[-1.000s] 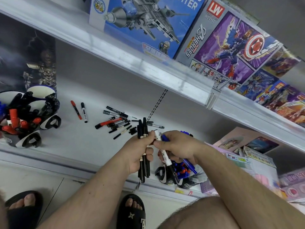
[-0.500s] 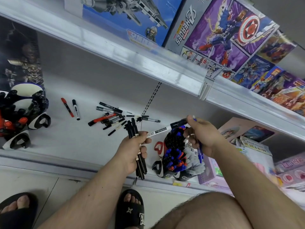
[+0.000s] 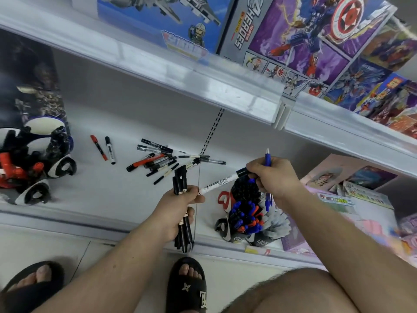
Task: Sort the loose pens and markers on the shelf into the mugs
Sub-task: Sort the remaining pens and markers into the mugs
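Note:
My left hand (image 3: 178, 211) grips a bundle of black pens (image 3: 181, 224) upright above the shelf's front edge. My right hand (image 3: 274, 177) holds a white marker with a black cap (image 3: 220, 182) by its cap end, its other end touching my left thumb, and also holds a blue pen (image 3: 267, 160). Below my right hand stand mugs packed with black, blue and red pens (image 3: 244, 211). A loose pile of black and red markers (image 3: 158, 162) lies on the white shelf (image 3: 90, 188). A red marker (image 3: 98, 147) and a black-capped one (image 3: 110, 150) lie apart at the left.
More panda-style mugs with red and black markers (image 3: 29, 163) stand at the far left. Toy boxes (image 3: 304, 39) fill the upper shelf, whose edge (image 3: 203, 82) overhangs. Pink boxes and packets (image 3: 345, 199) crowd the right. My sandalled feet (image 3: 187, 288) are below.
My hands have drawn apart: the right hand has moved right and up, pulling the white marker out sideways from the left hand's bundle. The mugs below it came into view.

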Available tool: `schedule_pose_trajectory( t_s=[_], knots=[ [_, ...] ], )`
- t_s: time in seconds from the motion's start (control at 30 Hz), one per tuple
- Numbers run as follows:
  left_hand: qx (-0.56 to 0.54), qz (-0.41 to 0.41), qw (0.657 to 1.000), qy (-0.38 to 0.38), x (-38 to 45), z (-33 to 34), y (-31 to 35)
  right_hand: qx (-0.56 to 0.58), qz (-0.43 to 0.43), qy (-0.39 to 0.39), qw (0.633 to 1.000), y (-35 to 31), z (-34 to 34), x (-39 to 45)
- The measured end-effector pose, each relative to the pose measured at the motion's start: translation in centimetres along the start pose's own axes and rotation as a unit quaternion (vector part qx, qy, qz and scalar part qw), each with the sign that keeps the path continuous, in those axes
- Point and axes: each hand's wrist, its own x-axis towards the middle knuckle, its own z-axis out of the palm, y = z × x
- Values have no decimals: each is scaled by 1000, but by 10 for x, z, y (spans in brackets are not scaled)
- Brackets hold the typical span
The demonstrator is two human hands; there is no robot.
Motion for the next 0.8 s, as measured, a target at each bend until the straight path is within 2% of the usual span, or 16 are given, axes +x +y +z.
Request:
schedule_pose_trajectory(
  t_s=[0.17,0.4,0.5,0.63,0.8],
  knots=[
    [52,17,996,65,-19,-55,58,-56,-67,-64,994,-21,66,7],
    [179,69,970,146,-70,-155,161,-64,-233,-78,967,-62,181,-8],
    [195,92,956,199,-88,-196,192,-59,-256,-85,961,-70,226,-22],
    [225,67,943,237,-90,-241,208,-52,-274,-90,956,-74,276,-39],
    [223,73,939,251,-78,-271,215,-76,-295,-95,948,-78,331,-45]
  ],
)
